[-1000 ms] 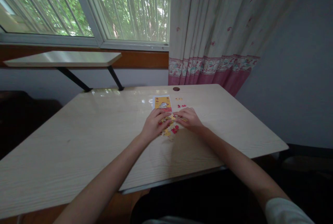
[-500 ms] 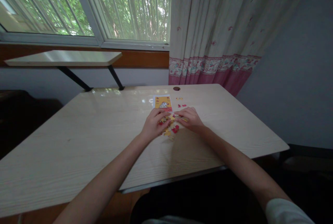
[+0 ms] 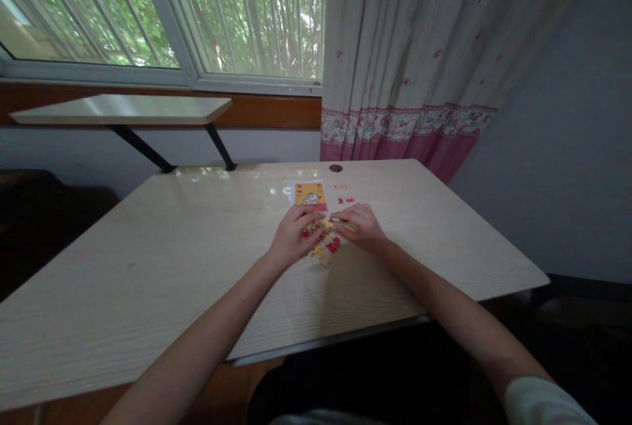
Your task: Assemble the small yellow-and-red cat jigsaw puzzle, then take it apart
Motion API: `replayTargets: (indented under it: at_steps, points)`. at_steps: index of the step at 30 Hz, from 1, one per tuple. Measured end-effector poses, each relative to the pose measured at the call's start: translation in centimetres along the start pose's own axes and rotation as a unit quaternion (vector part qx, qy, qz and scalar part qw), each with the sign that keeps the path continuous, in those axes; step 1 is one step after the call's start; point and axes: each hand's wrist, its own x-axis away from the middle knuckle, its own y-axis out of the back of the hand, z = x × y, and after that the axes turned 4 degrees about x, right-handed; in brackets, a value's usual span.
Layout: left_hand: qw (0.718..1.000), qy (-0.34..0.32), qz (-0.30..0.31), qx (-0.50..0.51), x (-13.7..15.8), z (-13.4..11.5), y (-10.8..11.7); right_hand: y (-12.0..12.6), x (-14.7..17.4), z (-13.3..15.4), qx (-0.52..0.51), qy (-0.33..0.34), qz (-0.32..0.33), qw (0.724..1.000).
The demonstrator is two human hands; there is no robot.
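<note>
A loose heap of jigsaw puzzle pieces [image 3: 318, 251], yellow and red, lies on the table between my hands. My left hand [image 3: 292, 234] is curved around the left part of it, with several pieces between its thumb and fingers. From the right, my right hand [image 3: 364, 227] curls over yellow pieces [image 3: 350, 225] that show between its thumb and fingers. The two sets of fingertips almost meet. Just beyond my left hand lies a picture card [image 3: 310, 193] with a white animal on yellow and red; its lower edge is partly covered by that hand.
Red pieces [image 3: 345, 200] and small yellow pieces [image 3: 340, 186] lie apart in short rows right of the card. At the table's [image 3: 172, 274] back are a round cable hole [image 3: 336, 168] and a raised shelf [image 3: 123, 110] on black legs. A curtain [image 3: 395, 50] hangs behind.
</note>
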Motion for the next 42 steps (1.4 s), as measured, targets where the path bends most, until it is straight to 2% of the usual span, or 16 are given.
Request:
replayTargets:
  at_steps: [6, 12, 15, 28, 32, 36, 39, 42]
  points:
    - [1.0, 0.01, 0.01, -0.005, 0.0, 0.1, 0.2, 0.5, -0.1, -0.2, -0.002, -0.012, -0.008, 1.0]
    - [0.998, 0.041, 0.035, -0.022, 0.0, 0.9, 0.5, 1.7, -0.1, -1.3, 0.003, -0.055, -0.062, 0.997]
    - [0.996, 0.057, 0.051, -0.038, 0.1, 1.4, 0.5, 1.9, 0.0, -1.6, 0.004, -0.051, -0.079, 0.996]
    - [0.991, 0.09, 0.078, -0.062, 0.6, 3.0, 0.9, 2.4, -0.1, -2.0, -0.021, -0.065, -0.053, 0.996]
    - [0.987, 0.122, 0.093, -0.058, 1.0, 4.1, 0.9, 2.3, -0.6, -4.4, -0.027, -0.091, -0.023, 0.995]
    - [0.98, 0.148, 0.121, -0.062, 1.0, 4.3, 1.0, 1.2, -1.1, -9.2, -0.035, -0.156, 0.048, 0.986]
    - [0.975, 0.15, 0.151, -0.06, 0.9, 4.2, 1.1, -0.1, -1.5, -12.7, -0.045, -0.229, 0.039, 0.972]
    - [0.975, 0.133, 0.168, -0.053, 1.1, 4.3, 1.2, -1.3, -2.1, -14.9, -0.056, -0.268, 0.044, 0.961]
